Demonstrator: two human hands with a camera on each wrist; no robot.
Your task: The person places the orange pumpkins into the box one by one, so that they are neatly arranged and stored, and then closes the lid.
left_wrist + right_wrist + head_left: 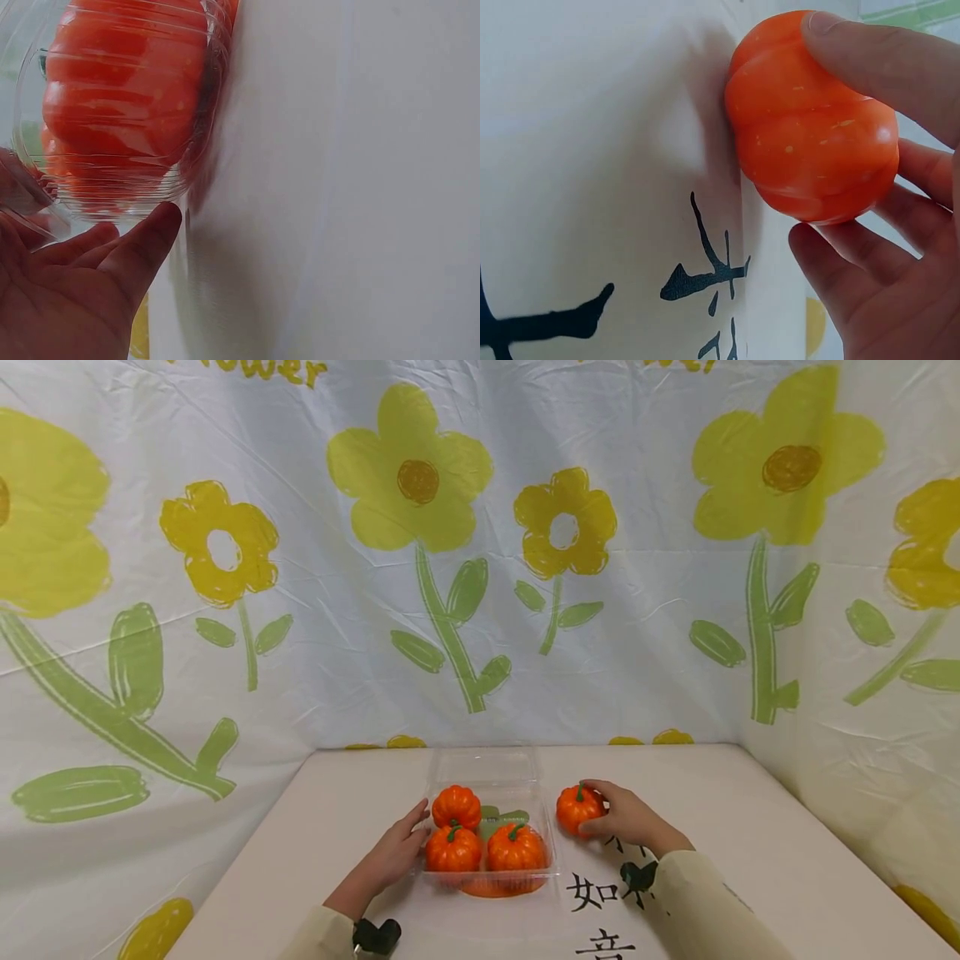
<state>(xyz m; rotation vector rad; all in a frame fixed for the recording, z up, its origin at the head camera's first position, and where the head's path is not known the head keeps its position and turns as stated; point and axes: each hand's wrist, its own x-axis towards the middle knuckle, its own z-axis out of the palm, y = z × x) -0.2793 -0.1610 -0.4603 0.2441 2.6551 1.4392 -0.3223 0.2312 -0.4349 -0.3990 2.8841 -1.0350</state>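
A clear plastic clamshell box (553, 856) stands on the table with its lid (483, 766) folded back. Inside are three orange toy pumpkins with green stems: one at the back left (457, 807), one at the front left (453, 852) and one at the front right (517, 848). Along the box's left side lies my left hand (392, 853), its extended fingers (142, 244) touching the ribbed plastic wall. To the right of the box my right hand (630, 817) holds a fourth pumpkin (810, 120) between thumb and fingers, low over the tabletop.
Black characters (594, 891) mark the pale tabletop (675, 785) right of the box. A flower-printed cloth (637, 635) hangs behind and at both sides. Dark wrist-camera pieces show near both cuffs.
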